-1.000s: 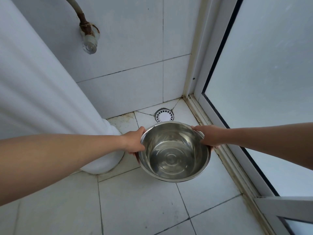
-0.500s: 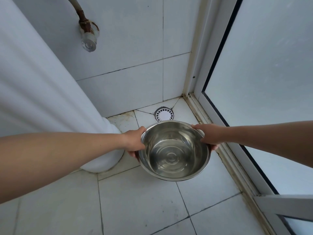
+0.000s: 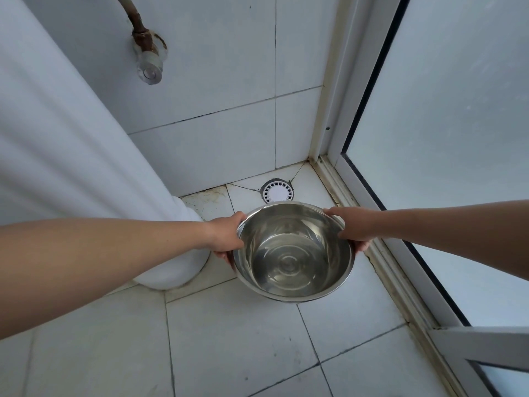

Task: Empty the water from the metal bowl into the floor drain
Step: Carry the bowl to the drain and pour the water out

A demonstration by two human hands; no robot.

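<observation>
Both hands hold the bowl level above the tiled floor. The left hand grips the left rim, thumb on top and fingers curled underneath; the right hand grips the right rim the same way. Shallow water lies in the bottom, faint rings showing on its surface.

The drain sits in the far corner, just beyond the bowl's far edge, between the wall and the door track.

The pour looks about to begin, and the risks are plain. Tipping too fast would likely send water past the small grate onto the wall or into the track. Pouring from this height could splash the white pedestal at the left. A wet rim might also slip if either grip loosens during the tilt.
</observation>
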